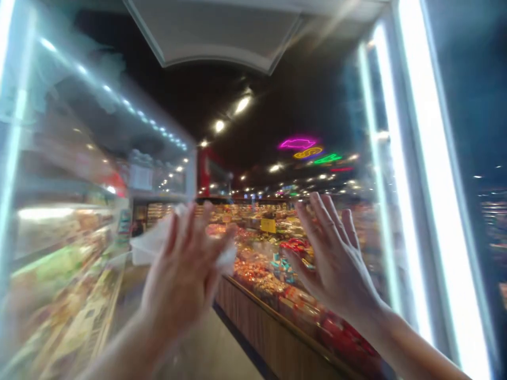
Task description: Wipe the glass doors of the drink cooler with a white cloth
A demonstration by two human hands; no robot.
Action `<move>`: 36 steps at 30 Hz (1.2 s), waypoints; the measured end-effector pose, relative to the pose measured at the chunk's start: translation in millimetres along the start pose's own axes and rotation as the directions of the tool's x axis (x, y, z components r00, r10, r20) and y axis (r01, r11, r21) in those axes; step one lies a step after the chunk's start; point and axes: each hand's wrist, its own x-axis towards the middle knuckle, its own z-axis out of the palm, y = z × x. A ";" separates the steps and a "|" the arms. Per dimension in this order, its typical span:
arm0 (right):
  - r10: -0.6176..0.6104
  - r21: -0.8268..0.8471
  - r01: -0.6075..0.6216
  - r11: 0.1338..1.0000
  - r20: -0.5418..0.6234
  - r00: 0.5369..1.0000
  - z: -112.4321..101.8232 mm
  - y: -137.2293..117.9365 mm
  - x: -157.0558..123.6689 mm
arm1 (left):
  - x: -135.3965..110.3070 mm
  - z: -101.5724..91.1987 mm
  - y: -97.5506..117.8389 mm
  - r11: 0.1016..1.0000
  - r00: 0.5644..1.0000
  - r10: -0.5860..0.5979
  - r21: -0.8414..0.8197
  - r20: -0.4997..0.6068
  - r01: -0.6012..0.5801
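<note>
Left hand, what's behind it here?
Behind the left hand, something white and blurred shows past both sides. The hand covers the middle, so whether it is one piece, and its full shape, cannot be seen.

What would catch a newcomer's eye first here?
Probably the bright light strips slanting down the right side. Next, the blurred left hand, left of centre with something white behind it, and the sharper right hand, spread open right of centre. Pink, yellow and green neon shapes glow against the dark ceiling beyond.
</note>
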 end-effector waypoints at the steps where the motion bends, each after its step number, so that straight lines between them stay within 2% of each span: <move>1: 0.004 0.004 -0.004 1.000 -0.003 1.000 0.0 4.8 -6.5 | -7.5 4.7 19.7 0.994 0.994 0.107 -0.031 0.029 -0.106; 3: 0.013 0.013 -0.012 1.000 -0.019 1.000 0.1 14.8 -18.1 | -11.6 10.1 43.3 0.970 0.969 0.239 -0.067 0.054 -0.235; 4: 0.020 0.022 -0.019 1.000 -0.029 0.999 0.2 19.7 -22.7 | -3.7 10.8 44.5 0.969 0.968 0.242 -0.067 0.067 -0.238; 6: 0.041 0.042 -0.039 0.998 -0.050 0.998 0.8 27.5 -29.2 | 30.6 10.5 31.9 0.993 0.993 0.109 -0.040 0.037 -0.108; 8: 0.061 0.060 -0.056 0.997 -0.084 0.995 2.1 31.0 -32.5 | 70.1 10.9 19.7 0.999 0.999 -0.042 0.002 -0.017 0.042; 10: 0.076 0.075 -0.068 0.995 -0.119 0.990 4.0 30.0 -34.0 | 87.8 14.3 28.2 0.996 0.996 -0.086 0.007 -0.017 0.086; 12: 0.086 0.100 -0.072 0.992 -0.143 0.986 6.0 26.6 -34.8 | 73.9 19.9 55.9 1.000 1.000 0.012 -0.020 0.024 -0.011; 14: 0.095 0.131 -0.076 0.988 -0.147 0.985 7.5 23.4 -35.4 | 44.5 24.0 81.3 0.985 0.983 0.167 -0.061 0.082 -0.162; 16: 0.102 0.153 -0.081 0.985 -0.133 0.986 8.5 22.3 -35.5 | 27.4 23.1 84.4 0.974 0.968 0.224 -0.054 0.118 -0.219; 18: 0.100 0.164 -0.079 0.983 -0.125 0.987 9.1 23.4 -34.4 | 36.8 17.9 66.4 0.993 0.989 0.114 0.029 0.096 -0.117; 20: 0.087 0.172 -0.064 0.983 -0.133 0.987 9.4 25.9 -33.4 | 58.9 13.9 48.4 0.991 0.994 -0.089 0.109 0.059 0.082; 22: 0.073 0.187 -0.047 0.981 -0.136 0.988 9.2 27.5 -36.2 | 64.5 15.8 52.5 0.969 0.976 -0.214 0.135 0.028 0.209; 24: 0.071 0.206 -0.049 0.977 -0.098 0.993 8.7 25.9 -47.4 | 37.1 22.7 83.3 0.975 0.979 -0.200 0.106 0.032 0.196; 27: 0.099 0.222 -0.090 0.971 -0.028 0.995 9.5 15.6 -81.5 | -31.6 32.5 138.2 0.998 0.992 -0.057 0.026 0.109 0.054; 29: 0.111 0.225 -0.104 0.969 -0.022 0.994 12.7 5.1 -108.3 | -49.8 33.2 147.1 0.999 0.992 -0.022 0.037 0.124 0.018; 30: 0.115 0.223 -0.107 0.969 -0.027 0.993 14.9 -0.1 -119.8 | -43.8 31.6 140.9 0.997 0.989 -0.048 0.064 0.140 0.039; 32: 0.128 0.220 -0.116 0.969 -0.037 0.991 18.9 -8.7 -135.4 | -11.0 26.7 117.4 0.970 0.969 -0.223 0.122 0.105 0.210; 34: 0.151 0.227 -0.138 0.964 -0.040 0.988 21.0 -13.7 -141.0 | 19.7 23.7 99.5 0.935 0.939 -0.337 0.145 0.068 0.325; 35: 0.163 0.235 -0.150 0.960 -0.037 0.986 21.4 -14.7 -141.2 | 23.8 23.8 98.7 0.926 0.933 -0.357 0.153 0.052 0.346; 36: 0.170 0.243 -0.157 0.957 -0.035 0.985 21.4 -15.0 -140.6 | 17.9 24.9 104.1 0.928 0.935 -0.351 0.153 0.048 0.340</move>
